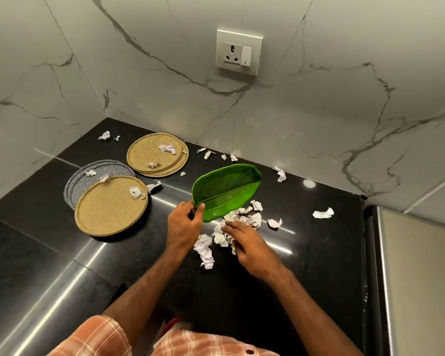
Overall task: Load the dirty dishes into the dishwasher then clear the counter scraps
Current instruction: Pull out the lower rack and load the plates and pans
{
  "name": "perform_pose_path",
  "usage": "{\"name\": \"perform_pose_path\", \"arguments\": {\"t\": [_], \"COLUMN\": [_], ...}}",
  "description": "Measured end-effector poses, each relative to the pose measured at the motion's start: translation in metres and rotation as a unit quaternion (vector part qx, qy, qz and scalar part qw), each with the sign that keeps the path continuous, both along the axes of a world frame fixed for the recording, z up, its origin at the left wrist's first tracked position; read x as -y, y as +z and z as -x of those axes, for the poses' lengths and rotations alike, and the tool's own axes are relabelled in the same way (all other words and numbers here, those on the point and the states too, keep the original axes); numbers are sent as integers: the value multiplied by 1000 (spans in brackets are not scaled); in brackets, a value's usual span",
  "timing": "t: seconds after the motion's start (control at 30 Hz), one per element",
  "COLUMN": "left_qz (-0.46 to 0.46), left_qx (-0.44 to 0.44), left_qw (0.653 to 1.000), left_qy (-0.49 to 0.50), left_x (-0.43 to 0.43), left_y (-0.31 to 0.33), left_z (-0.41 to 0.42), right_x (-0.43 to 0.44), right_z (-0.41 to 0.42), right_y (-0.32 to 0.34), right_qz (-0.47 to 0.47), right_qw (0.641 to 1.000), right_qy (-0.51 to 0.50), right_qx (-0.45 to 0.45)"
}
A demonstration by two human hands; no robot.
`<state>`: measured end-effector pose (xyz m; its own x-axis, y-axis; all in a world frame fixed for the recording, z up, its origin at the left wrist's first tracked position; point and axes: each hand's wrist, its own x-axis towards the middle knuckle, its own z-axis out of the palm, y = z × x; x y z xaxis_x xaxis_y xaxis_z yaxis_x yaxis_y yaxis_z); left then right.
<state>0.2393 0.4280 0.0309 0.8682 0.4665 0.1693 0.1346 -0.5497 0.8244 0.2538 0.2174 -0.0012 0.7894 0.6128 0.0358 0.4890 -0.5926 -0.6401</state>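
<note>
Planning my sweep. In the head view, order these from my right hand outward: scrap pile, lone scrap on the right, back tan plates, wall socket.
1. Scrap pile: touched by the right hand.
2. Lone scrap: on the counter, off to the right.
3. Back tan plates: far left, near the wall.
4. Wall socket: up on the wall.

Blk counter [319,253]: tan plates [108,211], grey plates [75,186], paper scraps [206,250] scattered.

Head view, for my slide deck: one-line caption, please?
Left hand grips a tilted green leaf-shaped plastic tray; right hand rests on crumpled white paper scraps.
</note>
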Motion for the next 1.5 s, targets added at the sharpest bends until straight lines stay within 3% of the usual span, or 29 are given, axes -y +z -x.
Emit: {"name": "perform_pose_path", "arguments": {"t": [0.1,0.2,0.27,0.33,0.4,0.47,0.57,0.67,0.7,0.93,1.1,1.2,1.33,1.43,1.5], "left_qz": [32,167,312,410,449,451,428,459,461,339,205,53,-48,-115,-137], "left_qx": [-16,-55,-77,-89,-110,-137,-176,-183,-203,-309,-364,-333,-294,-212,-116], "left_qw": [999,984,947,906,885,878,876,858,849,807,738,696,661,649,595], "left_qy": [14,7,-23,-52,-64,-84,-132,-140,-158,-371,-530,-634,-689,-721,-783], "left_x": [-3,-3,2,9,16,21,34,48,61,145,212,260,328,376,408], "left_y": [-1,-5,-4,1,6,8,9,5,3,-23,-33,-41,-38,-40,-40], "left_z": [10,19,25,31,39,47,64,83,92,152,174,184,218,249,272], "right_x": [11,20,26,33,44,60,79,94,107,183,215,228,249,270,291], "right_z": [17,29,33,39,47,62,96,134,156,312,403,448,499,536,559], "right_y": [-6,3,16,26,34,44,53,49,43,14,4,4,-9,-12,-14], "right_qz": [-38,-119,-202,-316,-435,-487,-462,-416,-404,-255,-197,-210,-218,-218,-206], "right_qw": [994,961,910,833,750,712,732,763,758,742,700,645,595,583,590], "right_qy": [-97,-237,-329,-398,-440,-465,-482,-478,-495,-599,-666,-721,-764,-776,-776], "right_qx": [-28,-80,-154,-220,-232,-200,-138,-126,-125,-162,-164,-144,-118,-103,-87]}}
